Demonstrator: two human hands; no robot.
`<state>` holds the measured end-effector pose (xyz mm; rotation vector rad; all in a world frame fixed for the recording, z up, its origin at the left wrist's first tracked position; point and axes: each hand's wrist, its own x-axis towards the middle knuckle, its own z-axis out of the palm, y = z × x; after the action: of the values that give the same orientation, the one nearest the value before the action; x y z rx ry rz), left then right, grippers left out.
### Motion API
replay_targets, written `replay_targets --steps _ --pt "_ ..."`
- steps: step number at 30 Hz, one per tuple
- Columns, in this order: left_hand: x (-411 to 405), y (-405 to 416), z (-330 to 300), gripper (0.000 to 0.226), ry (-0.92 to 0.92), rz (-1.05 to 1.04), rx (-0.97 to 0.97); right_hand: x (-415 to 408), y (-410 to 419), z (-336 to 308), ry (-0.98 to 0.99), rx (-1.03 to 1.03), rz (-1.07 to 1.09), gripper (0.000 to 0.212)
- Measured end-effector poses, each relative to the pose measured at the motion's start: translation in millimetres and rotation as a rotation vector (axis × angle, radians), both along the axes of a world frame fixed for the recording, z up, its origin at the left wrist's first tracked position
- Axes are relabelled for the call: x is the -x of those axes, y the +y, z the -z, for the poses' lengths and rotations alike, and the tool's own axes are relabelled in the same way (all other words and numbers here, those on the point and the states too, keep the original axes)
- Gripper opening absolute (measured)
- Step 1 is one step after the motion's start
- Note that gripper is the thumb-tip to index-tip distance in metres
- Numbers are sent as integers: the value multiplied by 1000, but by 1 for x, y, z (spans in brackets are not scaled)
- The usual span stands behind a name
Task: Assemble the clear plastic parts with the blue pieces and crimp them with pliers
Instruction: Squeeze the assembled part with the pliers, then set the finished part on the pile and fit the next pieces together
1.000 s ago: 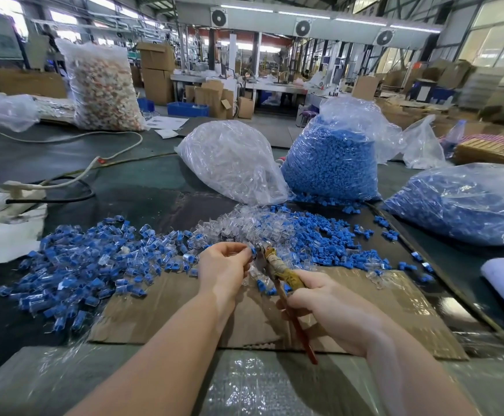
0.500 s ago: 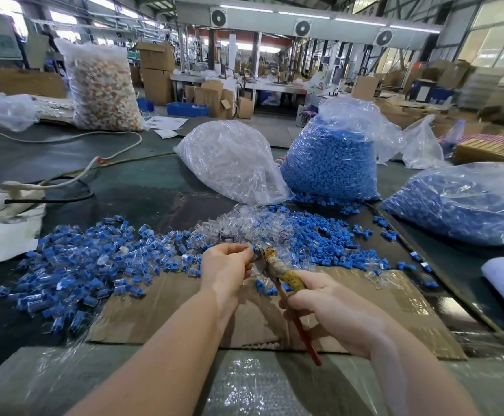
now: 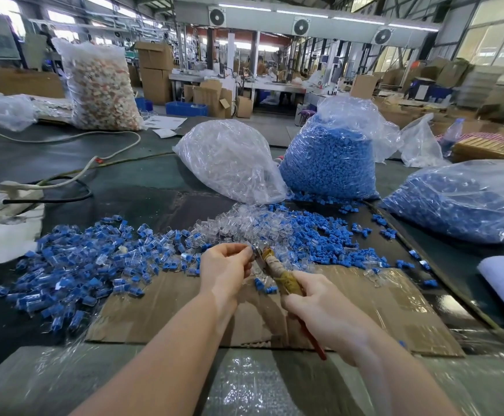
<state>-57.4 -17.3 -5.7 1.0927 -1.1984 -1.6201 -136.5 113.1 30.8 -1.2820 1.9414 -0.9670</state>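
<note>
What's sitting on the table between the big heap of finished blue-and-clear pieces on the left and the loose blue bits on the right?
In the head view, a small mound of clear plastic parts lies between the finished heap and the loose blue pieces.

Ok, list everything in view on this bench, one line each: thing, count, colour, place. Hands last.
Assembled pieces: one pile, blue and clear, left of the cardboard.
Loose clear parts: one heap, clear, centre, beyond the hands.
Loose blue pieces: one heap, blue, right of the clear heap.
Bag of clear parts: one, clear, centre back.
Bags of blue pieces: two, blue, centre-right and far right.
Bag of mixed pale pieces: one, white and orange, back left.
Cardboard sheet: one, brown, under the hands.
Cables: several, white and black, left.
Pliers: one, tape-wrapped and red handles, in the right hand.
Left hand: pinching a small part at the pliers' tip.
Right hand: gripping the pliers' handles.
</note>
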Motion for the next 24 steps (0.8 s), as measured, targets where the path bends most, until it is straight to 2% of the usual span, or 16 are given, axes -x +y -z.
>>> replay_targets --steps 4,7,9,11,14,16,19,21,24 --pt "-11 -5 3 6 -47 -44 75 3 2 3 -167 90 91 27" --pt "-32 -16 6 5 -417 -145 419 18 1 18 91 84 261 38" --pt "-50 -26 8 9 -708 -224 602 30 3 26 308 -15 359 40" --pt "-65 -37 13 16 -922 -275 670 38 5 30 472 -136 447 35" --pt "-77 -48 19 23 -1081 -280 673 41 9 35 605 -255 541 44" --pt "-76 -50 20 25 -1111 -289 705 42 9 39 666 -292 573 55" --pt "-69 -45 21 28 -1075 -302 764 42 7 46 721 -309 577 61" --pt "-60 -37 20 26 -946 -247 824 40 7 49 750 -314 574 62" --pt "-43 -19 21 20 -761 -58 899 37 8 51 780 -307 576 61"
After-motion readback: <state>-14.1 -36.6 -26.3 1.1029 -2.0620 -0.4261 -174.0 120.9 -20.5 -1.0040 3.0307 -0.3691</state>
